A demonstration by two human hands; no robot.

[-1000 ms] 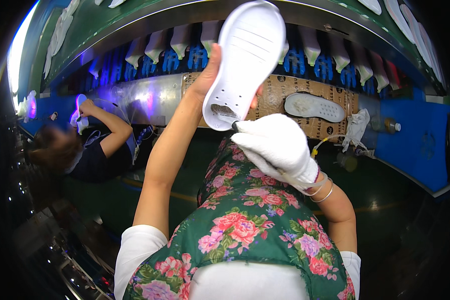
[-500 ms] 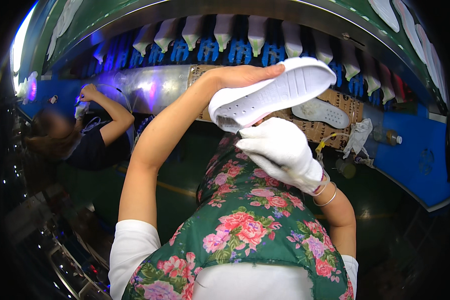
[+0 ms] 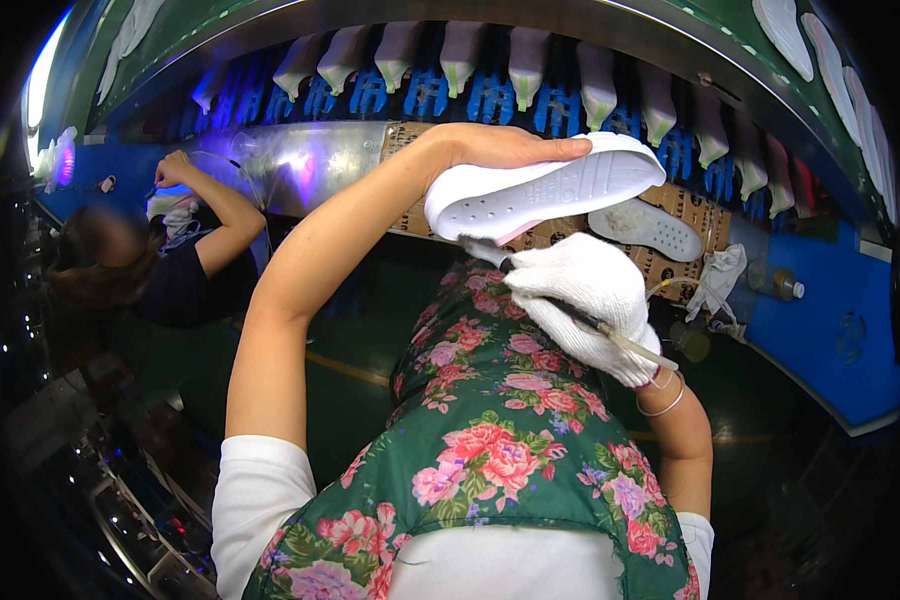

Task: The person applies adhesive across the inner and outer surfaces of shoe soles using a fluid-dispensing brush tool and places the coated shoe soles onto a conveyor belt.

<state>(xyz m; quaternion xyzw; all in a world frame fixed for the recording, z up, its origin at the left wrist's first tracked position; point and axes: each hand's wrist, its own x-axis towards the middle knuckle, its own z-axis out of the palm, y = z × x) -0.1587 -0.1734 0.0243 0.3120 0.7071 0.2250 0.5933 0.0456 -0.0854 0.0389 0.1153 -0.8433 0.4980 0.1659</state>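
A white shoe sole (image 3: 560,185) with a raised rim, small holes and ribs is held up in front of me, its hollow side facing me. My bare left hand (image 3: 500,148) grips it from behind, the thumb along its far rim. White knitted cloth covers my right hand (image 3: 590,300), which is closed round a brush with a thin pale tube (image 3: 642,350) running back along the wrist. The dark bristles of the brush (image 3: 482,248) are at the sole's near left edge; whether they touch it I cannot tell.
Another sole (image 3: 645,228), grey-white, lies on brown printed cardboard (image 3: 707,212). A white cloth (image 3: 717,280) and a bottle (image 3: 788,283) are at the right. Pinkish shoe forms on blue holders (image 3: 490,100) line the far side. A co-worker (image 3: 185,250) sits at the left.
The brush has come out of the sole's left end to its near edge, and my right hand has shifted slightly right. The sole has tilted a little. The row of shoe forms has moved right.
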